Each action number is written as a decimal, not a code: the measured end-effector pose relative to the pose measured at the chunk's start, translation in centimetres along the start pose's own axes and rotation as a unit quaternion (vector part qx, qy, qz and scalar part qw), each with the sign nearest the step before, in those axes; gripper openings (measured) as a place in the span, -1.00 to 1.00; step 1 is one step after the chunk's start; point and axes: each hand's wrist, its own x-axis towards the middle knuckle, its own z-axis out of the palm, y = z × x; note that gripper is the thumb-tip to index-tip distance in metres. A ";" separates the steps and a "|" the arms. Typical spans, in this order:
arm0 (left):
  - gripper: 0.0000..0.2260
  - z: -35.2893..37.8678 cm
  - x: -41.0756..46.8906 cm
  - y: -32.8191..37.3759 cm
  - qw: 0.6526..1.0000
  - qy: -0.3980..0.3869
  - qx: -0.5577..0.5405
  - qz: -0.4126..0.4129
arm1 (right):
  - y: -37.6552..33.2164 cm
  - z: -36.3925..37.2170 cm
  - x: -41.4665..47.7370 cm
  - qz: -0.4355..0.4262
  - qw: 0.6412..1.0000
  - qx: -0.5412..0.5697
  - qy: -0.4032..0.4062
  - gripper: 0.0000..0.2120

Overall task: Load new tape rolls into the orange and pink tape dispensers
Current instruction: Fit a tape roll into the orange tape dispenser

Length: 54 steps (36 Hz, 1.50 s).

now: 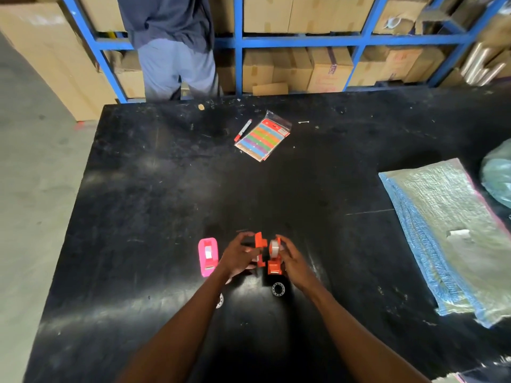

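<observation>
The orange tape dispenser is split into two halves above the black table [166, 189]. My left hand [239, 258] grips one orange half [260, 246]. My right hand [294, 259] holds the other orange half [274, 265], which carries a clear tape roll [274, 246]. To the left of my left hand the pink tape dispenser [208, 257] lies flat on the table with a roll inside. Two empty-looking roll rings lie close to me: one [278, 289] below the orange parts, another [219, 300] partly hidden by my left forearm.
A pack of coloured labels [262, 139] and a red marker [243, 130] lie further back. Folded foil and blue padded wrap [448, 230] fills the right side. A person [171, 45] stands at the blue shelves [301, 40] of cardboard boxes behind the table.
</observation>
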 end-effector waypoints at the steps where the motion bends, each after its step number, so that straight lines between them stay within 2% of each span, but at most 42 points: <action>1: -0.59 -0.1 -0.6 0.5 0.999 -0.028 -0.024 -0.004 | -0.3 0.0 -0.1 -0.001 1.000 -0.004 0.007 -0.68; 5: -0.59 -0.8 -2.1 1.4 0.994 -0.096 -0.053 -0.007 | -0.6 0.3 -0.2 -0.008 1.000 -0.016 0.006 -0.67; 16: -0.60 -2.1 -5.0 2.3 0.992 -0.122 -0.039 -0.019 | -2.8 0.8 -1.7 -0.049 0.999 -0.006 -0.003 -0.66; 27: -0.55 -2.6 -6.9 2.1 0.995 -0.085 -0.056 0.008 | -3.8 1.0 -2.3 -0.084 0.996 -0.016 -0.030 -0.70; 31: -0.60 -2.3 -7.7 2.9 0.995 -0.067 -0.067 0.024 | -4.5 1.0 -3.0 -0.084 0.995 0.008 -0.048 -0.69; 36: -0.60 -2.4 -8.3 3.4 0.995 -0.070 -0.064 0.040 | -4.7 0.9 -3.4 -0.089 0.994 0.004 -0.055 -0.67; 42: -0.61 -2.3 -9.1 3.7 0.994 -0.075 -0.061 0.045 | -5.6 0.8 -3.7 -0.102 0.993 0.011 -0.049 -0.76; 48: -0.60 -2.1 -9.7 3.8 0.995 -0.075 -0.047 0.051 | -6.0 0.3 -3.5 -0.113 0.992 -0.007 -0.052 -0.66; 54: -0.59 -1.7 -10.1 4.1 0.992 -0.074 -0.083 0.068 | -6.1 0.0 -3.1 -0.114 0.991 -0.031 -0.058 -0.66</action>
